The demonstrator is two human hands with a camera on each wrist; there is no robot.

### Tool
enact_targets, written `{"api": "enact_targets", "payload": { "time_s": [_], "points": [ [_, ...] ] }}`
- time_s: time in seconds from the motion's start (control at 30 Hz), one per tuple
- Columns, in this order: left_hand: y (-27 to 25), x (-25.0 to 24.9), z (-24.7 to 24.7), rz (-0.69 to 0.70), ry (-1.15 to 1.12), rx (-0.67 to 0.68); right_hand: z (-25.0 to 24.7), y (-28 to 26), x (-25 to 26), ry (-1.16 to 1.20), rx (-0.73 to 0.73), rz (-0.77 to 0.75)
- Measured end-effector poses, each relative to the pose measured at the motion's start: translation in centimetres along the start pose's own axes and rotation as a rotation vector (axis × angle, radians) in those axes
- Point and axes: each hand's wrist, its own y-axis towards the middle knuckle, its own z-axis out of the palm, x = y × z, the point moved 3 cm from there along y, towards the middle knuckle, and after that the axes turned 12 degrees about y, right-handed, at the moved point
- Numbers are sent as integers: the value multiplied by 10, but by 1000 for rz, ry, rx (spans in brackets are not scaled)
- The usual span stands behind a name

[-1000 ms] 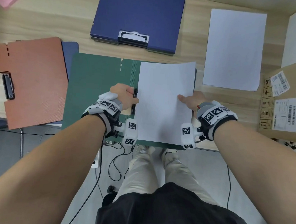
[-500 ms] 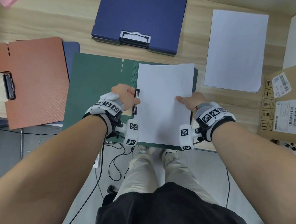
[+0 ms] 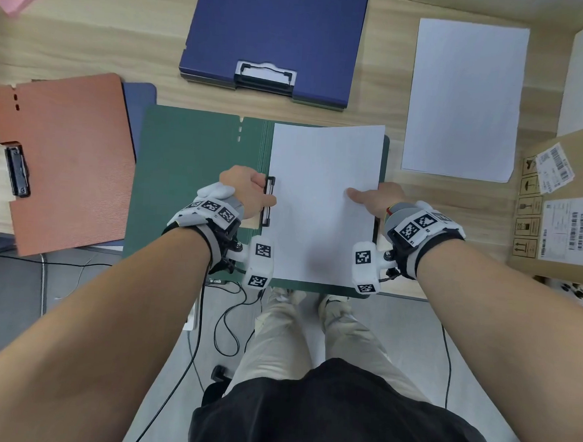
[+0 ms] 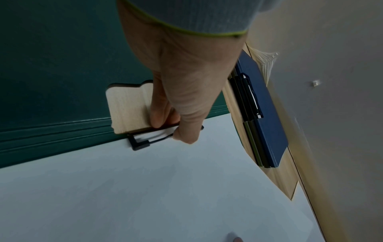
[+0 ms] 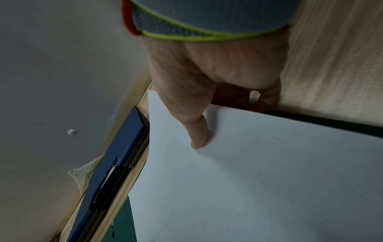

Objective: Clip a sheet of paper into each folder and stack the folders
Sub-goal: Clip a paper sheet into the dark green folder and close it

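Note:
An open green folder [image 3: 198, 167] lies at the table's front edge with a white sheet [image 3: 322, 202] on its right half. My left hand [image 3: 247, 192] pinches the black clip [image 3: 268, 202] at the sheet's left edge; in the left wrist view the thumb [image 4: 186, 131] lies on the clip's wire lever [image 4: 145, 140] and the fingers curl under. My right hand [image 3: 375, 198] pinches the sheet's right edge, its thumb [image 5: 196, 134] on top and the fingers under the sheet [image 5: 269, 163]. A stack of shut folders, blue on top [image 3: 274, 38], lies behind.
A red folder [image 3: 65, 162] with a black clip lies at the left, over a blue one [image 3: 138, 109]. Loose white paper [image 3: 465, 98] rests at the right. A cardboard box [image 3: 564, 210] stands at the far right. The table's front edge runs just below my wrists.
The sheet has slid left until its left edge sits at the clip. My left hand stays on the clip and my right hand has followed the sheet slightly left.

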Motion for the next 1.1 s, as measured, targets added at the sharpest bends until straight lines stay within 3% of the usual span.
{"api": "enact_targets", "payload": {
  "time_s": [0.27, 0.63, 1.1],
  "points": [
    [-1, -4, 1, -5, 70, -21, 0, -1, 1, 17, 2, -1],
    [-7, -27, 4, -28, 421, -46, 1, 4, -1, -6, -1, -6],
    [-10, -26, 2, -2, 504, -1, -32, 7, -22, -63, -68, -38]
  ]
}}
